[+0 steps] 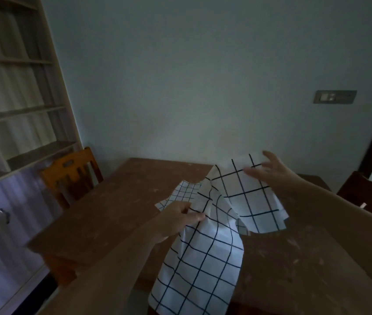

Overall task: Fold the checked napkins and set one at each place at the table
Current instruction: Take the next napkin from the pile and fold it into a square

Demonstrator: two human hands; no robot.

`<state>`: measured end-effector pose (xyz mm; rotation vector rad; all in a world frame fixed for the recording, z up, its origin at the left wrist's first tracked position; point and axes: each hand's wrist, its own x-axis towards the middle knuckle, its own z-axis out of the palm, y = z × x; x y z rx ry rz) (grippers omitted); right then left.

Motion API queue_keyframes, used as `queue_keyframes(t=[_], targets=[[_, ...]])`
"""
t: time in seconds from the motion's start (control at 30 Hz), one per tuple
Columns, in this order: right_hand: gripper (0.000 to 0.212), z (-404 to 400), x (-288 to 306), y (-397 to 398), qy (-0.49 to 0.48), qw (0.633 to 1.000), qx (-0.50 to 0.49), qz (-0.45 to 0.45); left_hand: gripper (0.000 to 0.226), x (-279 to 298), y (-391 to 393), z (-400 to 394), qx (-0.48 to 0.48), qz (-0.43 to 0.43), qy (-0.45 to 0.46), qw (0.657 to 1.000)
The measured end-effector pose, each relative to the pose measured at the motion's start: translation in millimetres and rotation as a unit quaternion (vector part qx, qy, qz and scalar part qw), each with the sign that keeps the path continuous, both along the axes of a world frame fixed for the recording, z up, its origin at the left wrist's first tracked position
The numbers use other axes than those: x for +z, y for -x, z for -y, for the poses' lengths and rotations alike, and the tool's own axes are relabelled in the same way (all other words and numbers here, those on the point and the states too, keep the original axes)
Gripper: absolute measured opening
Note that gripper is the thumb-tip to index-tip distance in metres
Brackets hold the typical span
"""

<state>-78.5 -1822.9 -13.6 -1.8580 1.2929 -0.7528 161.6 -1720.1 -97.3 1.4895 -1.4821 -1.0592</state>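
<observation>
A white napkin with a dark check (pixel 205 253) hangs in the air over the brown wooden table (pixel 103 214), loosely draped and creased. My left hand (pixel 178 218) pinches its left edge near the middle. My right hand (pixel 269 172) grips its upper right corner, fingers spread on the cloth. A second checked napkin with a finer grid (pixel 180 194) lies on the table behind my left hand, mostly hidden by the held cloth.
An orange wooden chair (pixel 71 176) stands at the table's far left side. A dark chair (pixel 371 196) is at the right. Shelves and a cabinet (pixel 10 155) line the left wall. The wall runs along the table's far edge.
</observation>
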Motion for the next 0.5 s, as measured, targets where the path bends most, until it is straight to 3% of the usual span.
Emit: queue_keyframes(t=[0.03, 0.1, 0.17, 0.27, 0.33, 0.37, 0.43, 0.47, 0.5], targets=[[0.081, 2, -7, 2, -0.065, 0.997, 0.018, 0.033, 0.013, -2, -5, 0, -0.004, -0.009, -0.006, 1.0], [0.027, 4, -20, 2, -0.093, 0.994, 0.059, -0.015, 0.009, -7, -14, -1, -0.017, -0.015, -0.012, 1.0], [0.008, 8, -29, -2, -0.063, 0.995, 0.064, -0.036, 0.011, -11, -21, -1, -0.024, -0.004, -0.033, 0.999], [0.011, 13, -19, -16, -0.009, 0.998, 0.06, -0.029, 0.023, -14, -33, -1, -0.041, 0.059, -0.062, 0.995], [0.013, 16, -5, -25, 0.037, 0.992, 0.098, -0.072, 0.013, -10, -37, 1, -0.055, 0.079, -0.081, 0.992], [0.017, 15, 4, -31, 0.062, 0.985, 0.126, -0.099, 0.041, -7, -39, 3, -0.061, 0.074, -0.076, 0.993], [0.03, 13, 22, -41, 0.091, 0.971, 0.175, -0.138, 0.076, 6, -34, 10, -0.053, -0.003, -0.043, 0.998], [0.033, 12, 29, -46, 0.102, 0.965, 0.189, -0.148, 0.076, 15, -30, 13, -0.043, -0.041, -0.018, 0.998], [0.034, 10, 36, -50, 0.115, 0.962, 0.197, -0.153, 0.061, 23, -26, 16, -0.034, -0.073, 0.001, 0.997]])
